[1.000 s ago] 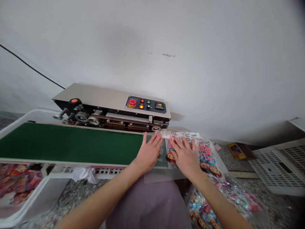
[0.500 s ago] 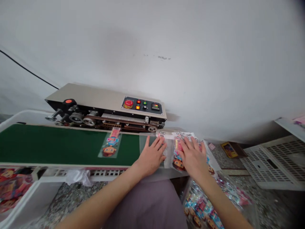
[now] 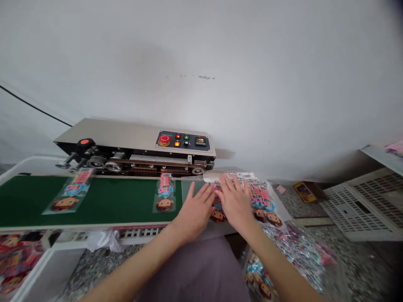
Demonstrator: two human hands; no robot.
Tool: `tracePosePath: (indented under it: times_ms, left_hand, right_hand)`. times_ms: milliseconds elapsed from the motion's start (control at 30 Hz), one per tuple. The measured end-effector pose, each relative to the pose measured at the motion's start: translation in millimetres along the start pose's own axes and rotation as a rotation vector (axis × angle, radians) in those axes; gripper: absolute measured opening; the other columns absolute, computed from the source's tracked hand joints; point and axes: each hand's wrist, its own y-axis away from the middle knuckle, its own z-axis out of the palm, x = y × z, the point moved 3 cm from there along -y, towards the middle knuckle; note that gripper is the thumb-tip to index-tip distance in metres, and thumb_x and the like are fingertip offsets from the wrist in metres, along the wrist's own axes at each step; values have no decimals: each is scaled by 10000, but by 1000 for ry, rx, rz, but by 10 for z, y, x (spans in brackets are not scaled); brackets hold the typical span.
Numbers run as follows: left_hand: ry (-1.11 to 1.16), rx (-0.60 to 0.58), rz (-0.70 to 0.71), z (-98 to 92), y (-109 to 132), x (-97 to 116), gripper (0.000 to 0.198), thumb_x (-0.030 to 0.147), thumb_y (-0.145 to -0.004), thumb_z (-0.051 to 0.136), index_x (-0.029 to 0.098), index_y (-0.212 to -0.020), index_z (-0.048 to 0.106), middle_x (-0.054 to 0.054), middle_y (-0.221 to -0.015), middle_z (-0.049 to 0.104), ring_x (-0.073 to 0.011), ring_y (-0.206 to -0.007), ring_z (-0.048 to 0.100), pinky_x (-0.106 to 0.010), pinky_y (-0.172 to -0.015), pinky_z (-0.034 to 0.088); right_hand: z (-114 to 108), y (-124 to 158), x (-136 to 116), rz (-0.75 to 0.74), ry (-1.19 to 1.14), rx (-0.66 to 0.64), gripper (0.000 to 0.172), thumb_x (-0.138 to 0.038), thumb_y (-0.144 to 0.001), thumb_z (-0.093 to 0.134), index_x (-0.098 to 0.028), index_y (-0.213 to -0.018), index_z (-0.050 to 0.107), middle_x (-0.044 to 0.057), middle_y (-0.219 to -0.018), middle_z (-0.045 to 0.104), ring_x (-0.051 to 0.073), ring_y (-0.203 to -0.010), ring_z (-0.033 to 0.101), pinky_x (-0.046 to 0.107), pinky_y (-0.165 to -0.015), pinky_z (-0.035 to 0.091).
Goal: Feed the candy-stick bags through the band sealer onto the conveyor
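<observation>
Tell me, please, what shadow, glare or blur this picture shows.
In the head view, a soft shadow falls on the wall just right of the machine; also in the head view, the shiny packets at lower right catch glints, and the left hand and right hand look slightly soft.

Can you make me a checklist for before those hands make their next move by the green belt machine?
1. Emergency stop button uncovered: ok.
2. Panel lights glowing: ok, red, green and orange.
3. Cartoon-face packets on the green belt apart: ok, two with a gap between.
4. Left-hand grip clear of the band sealer: ok, close but apart.
5. Packet at the right-hand grip uncovered: not ok, partly hidden.
6. Packet seals closed: cannot tell, too small.
</observation>
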Motion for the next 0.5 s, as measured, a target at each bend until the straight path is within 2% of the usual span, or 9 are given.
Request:
tracePosePath:
  times_ms: [100, 167, 233, 333, 500]
  left_hand:
    - [42, 8, 111, 152, -88, 220, 576, 500, -1059, 276, 209, -1550, 352, -117, -1644, 291, -290, -1531, 228, -662, -1201, 169]
    - [34, 2, 109, 229, -148, 270, 590, 530, -1049, 288, 220, -1545, 369, -116, -1639, 304, -304, -1530, 229, -689, -1195, 148]
    - [3, -2, 57, 258, -203, 230, 571, 499, -1055, 292, 197, -1526, 406, -125, -1625, 335, -306, -1528, 231, -697, -1198, 125]
    - [-42, 8, -29, 232, -236, 79, 556, 453, -1063, 274, 162, -1510, 431, -148, -1616, 348, -300, -1528, 233, -692, -1201, 125]
    - [-57, 43, -3, 208, -105, -94, 553, 444, -1067, 241, 189, -1536, 385, -113, -1628, 338, -267, -1530, 232, -644, -1215, 152]
  right_hand:
    - [-74, 198, 302, 7, 99, 10, 451, -323, -1040, 371, -179, -1432, 541, 89, -1540, 478, 352, -1459, 336, 622, -1180, 175]
    - [-56, 326, 434, 6, 152, 4, 456, -320, -1025, 414, -181, -1445, 527, 97, -1542, 475, 364, -1454, 340, 635, -1171, 181]
    - [4, 401, 470, 4, 174, -3, 478, -338, -1013, 450, -179, -1460, 510, 108, -1550, 462, 374, -1453, 339, 650, -1168, 172]
    - [96, 395, 373, 13, 155, -5, 496, -357, -1009, 460, -182, -1472, 498, 111, -1556, 450, 379, -1462, 325, 655, -1176, 152]
    - [132, 236, 90, 19, 64, -40, 485, -351, -1021, 432, -194, -1475, 496, 95, -1555, 455, 375, -1466, 323, 652, -1188, 128]
